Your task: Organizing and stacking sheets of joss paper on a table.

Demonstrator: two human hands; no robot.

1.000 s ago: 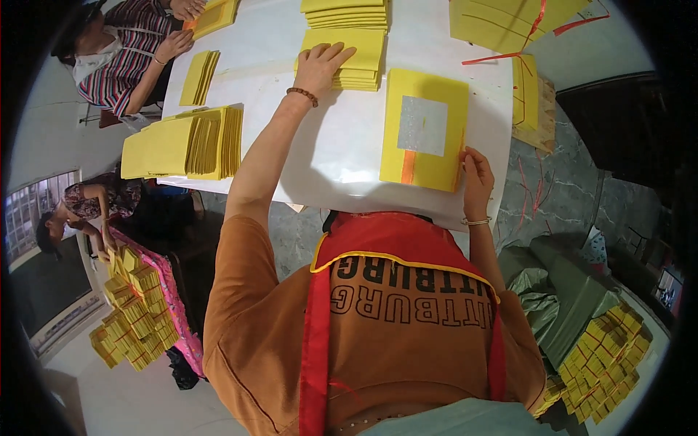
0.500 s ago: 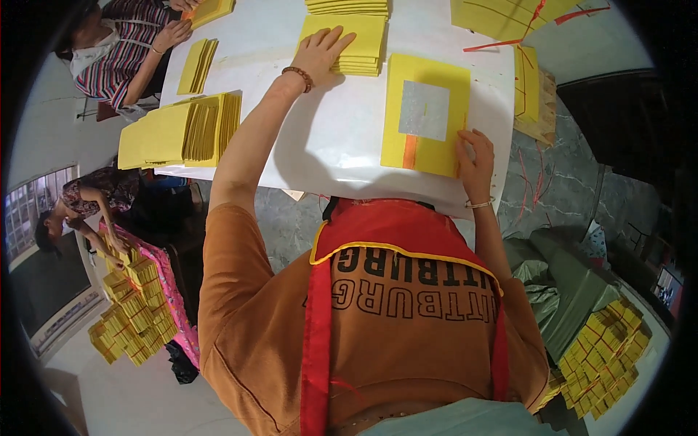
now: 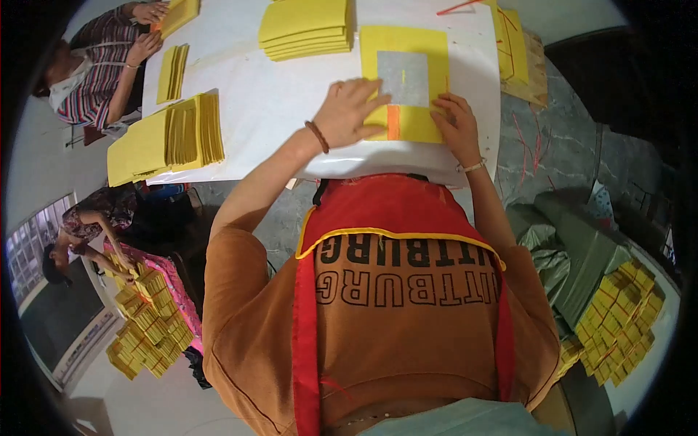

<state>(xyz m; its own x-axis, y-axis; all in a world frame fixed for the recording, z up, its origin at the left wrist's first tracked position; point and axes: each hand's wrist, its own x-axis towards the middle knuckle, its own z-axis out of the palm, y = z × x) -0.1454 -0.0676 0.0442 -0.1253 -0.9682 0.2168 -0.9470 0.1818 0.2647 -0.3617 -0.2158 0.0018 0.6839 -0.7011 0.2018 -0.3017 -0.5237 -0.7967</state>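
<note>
A flat yellow paper sheet or stack (image 3: 419, 125) lies before me on the white table. On it are a grey rectangle (image 3: 407, 78) and an orange strip (image 3: 393, 120) running down to the near edge. My left hand (image 3: 350, 112) is over the sheet's left side, fingers spread, with the tips near the grey rectangle and the strip. At the right edge, my right hand (image 3: 458, 131) has its fingers apart and slightly bent, touching or just above the yellow paper. Neither hand visibly holds anything. Whether the yellow piece is one layer or several cannot be seen.
A pile of folded yellow pieces (image 3: 305, 33) sits farther back on the white table (image 3: 291, 94). More yellow bundles (image 3: 171, 138) stand at the left corner. Across the left side a co-worker in a striped top (image 3: 102, 80) handles yellow pieces. Bundled stacks (image 3: 622, 320) lie at right.
My left hand has left the folded pile and come nearer and right, to the yellow sheet. My right hand stays by the sheet's right edge. The whole view has shifted slightly.
</note>
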